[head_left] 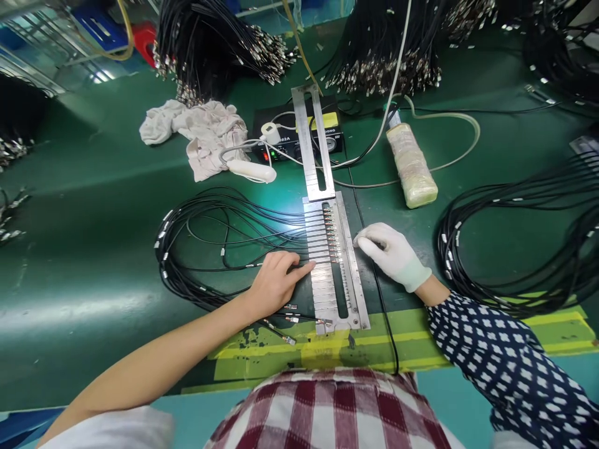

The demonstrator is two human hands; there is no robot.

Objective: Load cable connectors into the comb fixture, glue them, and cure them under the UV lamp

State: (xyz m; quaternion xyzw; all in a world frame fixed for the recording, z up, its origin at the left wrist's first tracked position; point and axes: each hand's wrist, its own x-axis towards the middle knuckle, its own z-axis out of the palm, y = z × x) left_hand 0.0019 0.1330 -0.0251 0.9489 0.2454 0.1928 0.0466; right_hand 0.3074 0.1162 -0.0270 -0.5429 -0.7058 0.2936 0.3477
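Observation:
My left hand (pixel 276 280) is bare and closed around a black cable at the left edge of a slotted metal fixture (pixel 322 293), one finger resting on the metal. Several black cables (pixel 274 226) lie side by side in its upper slots, their metal-tipped ends (pixel 330 231) over the long opening. A few loose cable ends (pixel 291 319) lie below this hand. My right hand (pixel 393 252), in a white glove, is pinched just beside the fixture's right edge; what its fingertips hold, if anything, is too small to make out.
Behind the fixture, a second slotted metal plate (pixel 304 146) leans over a black control box (pixel 283 149). A white lamp (pixel 253 170), crumpled cloths (pixel 206 134) and a wrapped block (pixel 412 165) stand around it. Coiled cables (pixel 449 249) lie right; cable bundles (pixel 384 56) lie at the back.

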